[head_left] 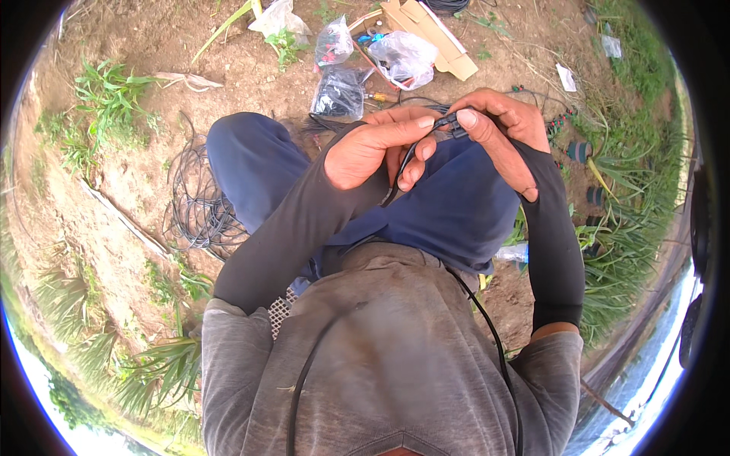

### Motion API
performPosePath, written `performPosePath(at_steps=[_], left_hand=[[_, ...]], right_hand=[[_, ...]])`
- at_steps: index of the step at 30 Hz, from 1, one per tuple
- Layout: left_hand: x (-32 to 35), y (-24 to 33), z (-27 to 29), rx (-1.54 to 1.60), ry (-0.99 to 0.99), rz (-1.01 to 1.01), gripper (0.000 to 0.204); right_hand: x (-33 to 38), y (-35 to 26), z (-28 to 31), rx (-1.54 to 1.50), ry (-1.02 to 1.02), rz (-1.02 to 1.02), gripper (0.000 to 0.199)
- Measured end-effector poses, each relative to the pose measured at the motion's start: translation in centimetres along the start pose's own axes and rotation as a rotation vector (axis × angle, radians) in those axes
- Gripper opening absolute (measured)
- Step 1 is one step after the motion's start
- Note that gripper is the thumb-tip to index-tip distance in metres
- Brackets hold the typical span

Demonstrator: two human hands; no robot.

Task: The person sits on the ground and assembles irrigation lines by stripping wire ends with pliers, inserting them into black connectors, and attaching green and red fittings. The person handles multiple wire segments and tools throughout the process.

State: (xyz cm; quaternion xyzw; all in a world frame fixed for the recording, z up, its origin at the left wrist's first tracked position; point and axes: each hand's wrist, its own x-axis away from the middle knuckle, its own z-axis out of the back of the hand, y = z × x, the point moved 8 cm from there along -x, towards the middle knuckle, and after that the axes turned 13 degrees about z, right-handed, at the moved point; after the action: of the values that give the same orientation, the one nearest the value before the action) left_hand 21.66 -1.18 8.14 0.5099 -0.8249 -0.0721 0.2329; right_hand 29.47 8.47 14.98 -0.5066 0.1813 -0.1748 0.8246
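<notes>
In front of my bent knees, both hands are raised close together around a thin black cable (407, 158). My left hand (372, 148) pinches this cable between thumb and fingers, and its end hangs down below the fingers. My right hand (503, 129) grips a black cable connector (449, 121) between thumb and fingertips. The connector lies in line with the cable, its ribbed body partly covered by my fingers. Whether it is one piece or two joined halves I cannot tell.
A tangle of black cable (199, 201) lies left of my knee. Ahead on the soil are an open cardboard box (430, 30), a clear plastic bag (403, 57) and a bagged black item (338, 93). Leafy plants (623, 266) line the right side. A clear bottle (513, 253) lies by my right thigh.
</notes>
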Motion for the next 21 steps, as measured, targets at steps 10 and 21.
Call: performPosePath(at_steps=[10, 21], left_hand=[[1.5, -0.1, -0.8, -0.685, 0.296, -0.083, 0.026], [5.6, -11.0, 4.2, -1.446, 0.328, 0.123, 0.018]], right_hand=[[1.4, 0.1, -0.2, 0.181, -0.056, 0.087, 0.017], [11.8, 3.1, -10.1, 0.177, -0.345, 0.235, 0.017]])
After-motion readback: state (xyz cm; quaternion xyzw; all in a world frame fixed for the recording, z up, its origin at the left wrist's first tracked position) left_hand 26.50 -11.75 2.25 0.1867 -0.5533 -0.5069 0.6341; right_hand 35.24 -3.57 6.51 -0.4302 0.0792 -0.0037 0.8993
